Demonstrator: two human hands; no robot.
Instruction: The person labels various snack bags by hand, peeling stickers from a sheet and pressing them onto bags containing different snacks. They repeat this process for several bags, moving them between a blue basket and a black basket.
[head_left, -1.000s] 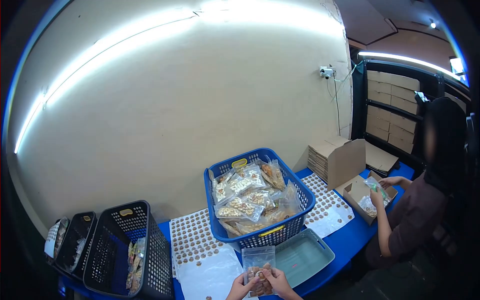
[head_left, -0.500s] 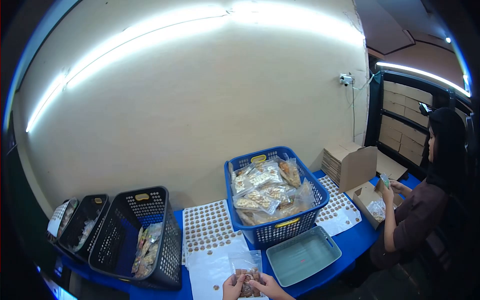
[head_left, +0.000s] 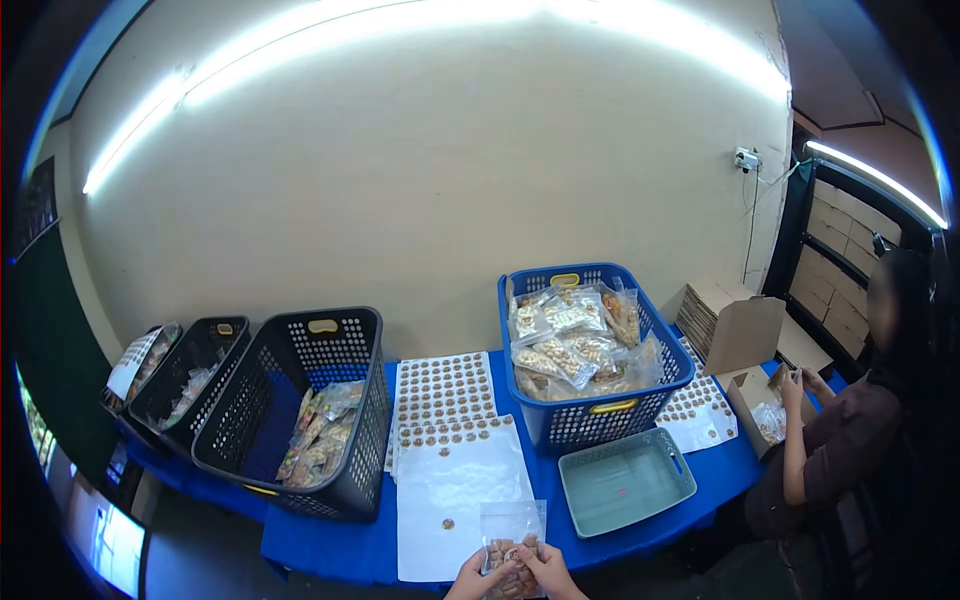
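At the bottom middle, a clear zip bag (head_left: pixel 513 520) of brown snack pieces is held upright between both hands. My left hand (head_left: pixel 478 580) is closed on the bag's left side. My right hand (head_left: pixel 550 574) grips its right side, thumb lying across the front. What the thumbs cover on the bag is hidden. Just beyond, a white sticker sheet (head_left: pixel 462 490) carries round brown stickers along its top and a single one lower down. Another sheet full of round stickers (head_left: pixel 445 385) lies behind it.
A blue basket (head_left: pixel 560 425) of bagged snacks stands behind a grey-green tray (head_left: pixel 625 490). Dark baskets (head_left: pixel 365 440) holding packets line the left side. At right, a person (head_left: pixel 850 430) works over a cardboard box (head_left: pixel 745 395), beside stacked flat cartons (head_left: pixel 700 320).
The view has shifted left and down, so the table appears farther right and higher. Both hands still hold the bag, with the right thumb now lying flatter across it.
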